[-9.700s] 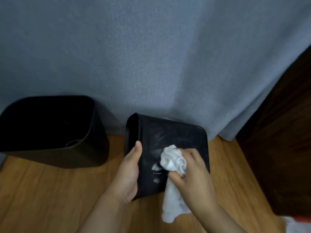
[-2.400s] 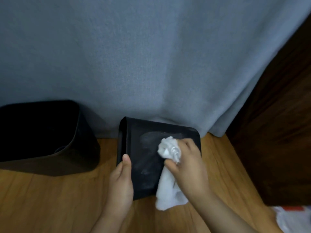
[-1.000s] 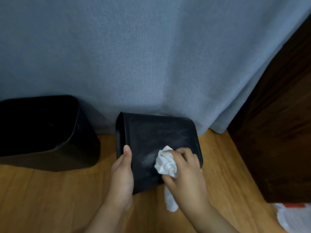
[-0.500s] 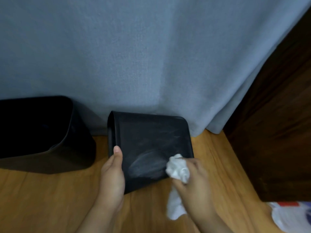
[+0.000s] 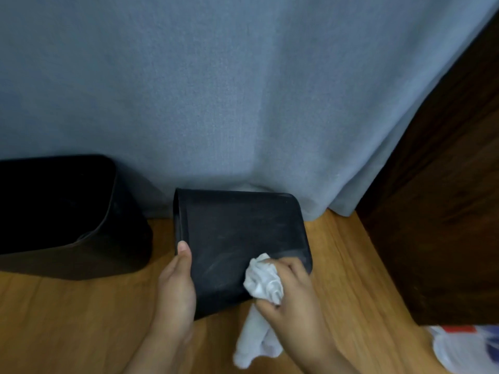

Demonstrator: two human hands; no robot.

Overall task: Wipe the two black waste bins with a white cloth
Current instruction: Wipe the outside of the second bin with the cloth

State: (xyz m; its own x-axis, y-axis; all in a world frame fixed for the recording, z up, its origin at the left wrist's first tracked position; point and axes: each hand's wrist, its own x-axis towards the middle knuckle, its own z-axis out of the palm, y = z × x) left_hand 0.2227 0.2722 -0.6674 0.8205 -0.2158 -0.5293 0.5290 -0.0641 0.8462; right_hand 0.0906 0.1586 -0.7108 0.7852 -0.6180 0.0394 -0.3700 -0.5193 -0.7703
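A black waste bin [image 5: 237, 233] lies on its side on the wooden floor, its mouth facing left and a smudged wall facing up. My left hand [image 5: 176, 287] grips its near left edge, thumb on top. My right hand [image 5: 294, 295] grips a bunched white cloth [image 5: 263, 280] and presses it on the bin's near right corner; the cloth's loose tail hangs down to the floor. A second black waste bin [image 5: 62, 214] stands upright at the left, apart from both hands.
A grey-blue curtain [image 5: 243, 98] hangs right behind both bins. Dark wooden furniture [image 5: 442, 211] rises at the right. A white plastic bag [image 5: 467, 349] lies at the bottom right corner. Bare wooden floor [image 5: 67, 319] spreads at the near left.
My right hand has slid the cloth across the lying bin's upper wall toward its near right corner. My left hand has kept its grip on the bin's edge.
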